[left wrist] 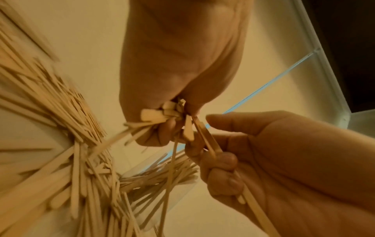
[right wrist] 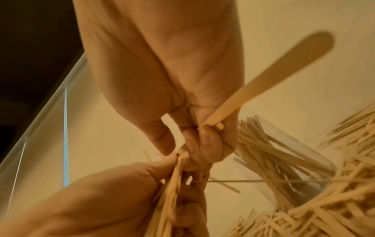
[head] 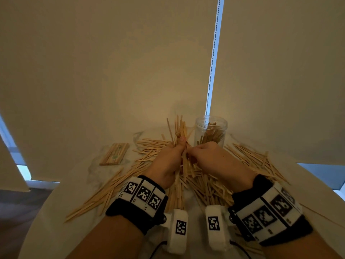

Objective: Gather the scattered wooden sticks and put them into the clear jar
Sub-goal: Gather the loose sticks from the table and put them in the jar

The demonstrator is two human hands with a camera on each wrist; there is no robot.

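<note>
Cream roller blinds [head: 112, 62] hang behind a white tabletop [head: 56, 199], with a beaded pull chain [head: 214, 53] running down in a bright gap between them. Pale, thin wooden sticks [head: 252, 161] lie strewn in loose heaps across the tabletop, around and under both hands. At the far side of the pile stands an upright clear plastic jar [head: 210, 130], open at the top and already partly filled with sticks standing on end. The left hand [head: 168, 161] is closed around a thick bundle of sticks [head: 179, 129], held roughly upright so that their ends fan out above the thumb, just left of the jar. The right hand [head: 211, 157] meets it from the right, its fingers curled about a few sticks and pinching in at the bundle. A flat, neat stack of sticks [head: 114, 153] lies apart on the left. Both wrists wear black bands with black-and-white square markers [head: 142, 194].
</note>
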